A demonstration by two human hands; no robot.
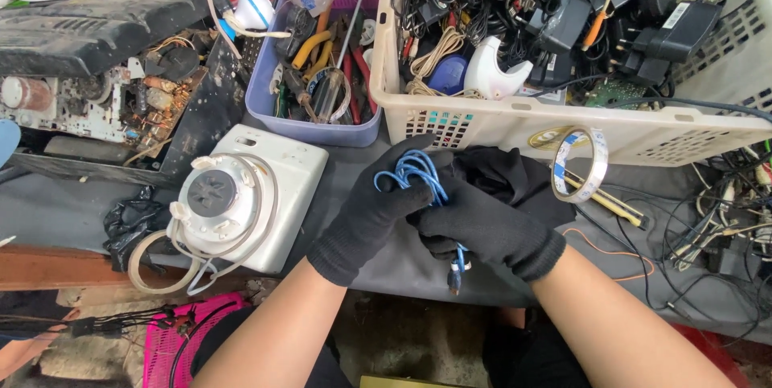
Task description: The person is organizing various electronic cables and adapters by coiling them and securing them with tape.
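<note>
Both my hands wear black knit gloves and meet over the grey workbench point(64, 211). My left hand point(371, 211) and my right hand point(489, 223) grip a coiled blue cable point(418, 171) between them. Its loops stick up above my fingers, and its dark plug end point(456, 275) hangs below my right hand. A black cloth point(515, 175) lies just behind my right hand.
A cream basket point(563, 127) full of black adapters and cords stands behind. A roll of clear tape point(579, 164) leans against it. A lilac tray point(322, 127) holds pliers and screwdrivers. A white round-topped appliance point(241, 195) sits left, an open circuit chassis point(104, 98) beyond. Loose wires lie right.
</note>
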